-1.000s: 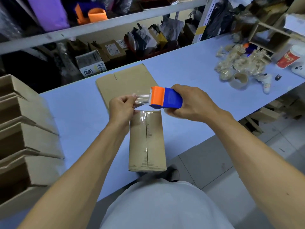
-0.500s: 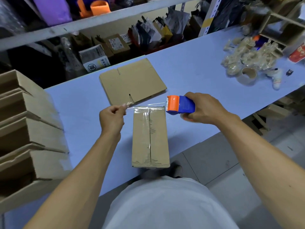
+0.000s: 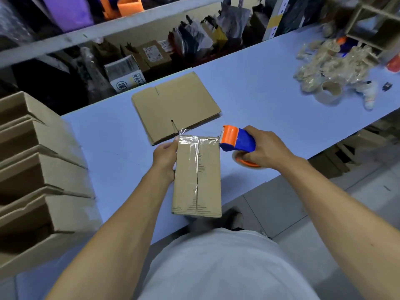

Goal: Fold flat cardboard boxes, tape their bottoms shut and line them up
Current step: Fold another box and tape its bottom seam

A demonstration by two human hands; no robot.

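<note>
Pale blue laminate covered the counter, which ran from lower left to upper right and carried every item of the task. Along its left edge stood a row of folded cardboard boxes, lined up side by side with their open mouths turned to the left. A flat cardboard blank, not yet folded, lay near the middle of the counter, just beyond the work in hand. The box being taped lay at the near edge of the counter with its closed bottom flaps facing up; a strip of clear tape crossed the far end of the flaps from side to side, and one loose tip of it stood up at the far left corner. The left hand rested against the left side of this box near the far corner, its fingers lying along the cardboard at the end of the tape strip; whether they curled round the edge could not be told. The right hand gripped the blue and orange tape dispenser, its fingers wrapped round the handle, and the orange head touched the far right corner of the box where the strip ended. At the far right of the counter lay a heap of crumpled tape scraps and, beside it, a spare tape roll.
</note>
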